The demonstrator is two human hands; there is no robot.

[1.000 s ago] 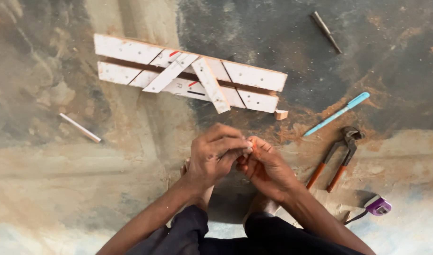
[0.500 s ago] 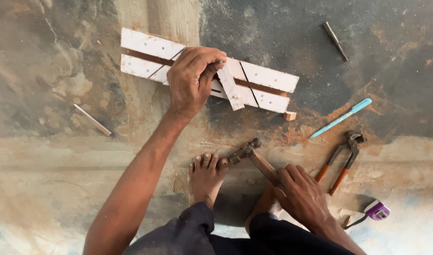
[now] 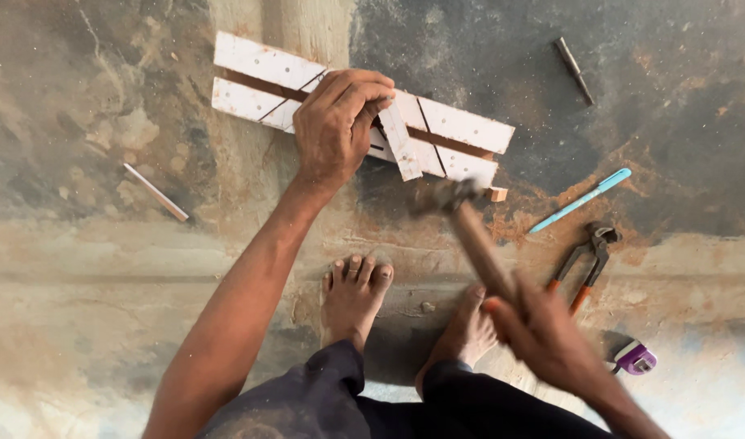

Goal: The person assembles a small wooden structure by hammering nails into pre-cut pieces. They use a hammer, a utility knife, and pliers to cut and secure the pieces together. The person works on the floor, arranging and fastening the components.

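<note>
A frame of white wooden slats (image 3: pixel 458 130) lies on the stained concrete floor, two long strips with shorter cross pieces nailed over them. My left hand (image 3: pixel 337 122) rests on its middle, thumb and fingertips pinched together on a cross slat; whatever they pinch is too small to see. My right hand (image 3: pixel 543 333) grips the wooden handle of a hammer (image 3: pixel 470 232), blurred by motion, its metal head hovering just below the frame's lower edge. My two bare feet (image 3: pixel 355 293) stand below the frame.
A small wood offcut (image 3: pixel 498 194) sits by the frame's right end. A blue pen (image 3: pixel 580 200), orange-handled pincers (image 3: pixel 582 262) and a purple tape measure (image 3: pixel 635 358) lie at right. A metal punch (image 3: pixel 574 71) lies top right, a thin stick (image 3: pixel 155 192) at left.
My hands were together by my feet; the left then reached up onto the slats. The right took the hammer and has now swung its head up toward the frame.
</note>
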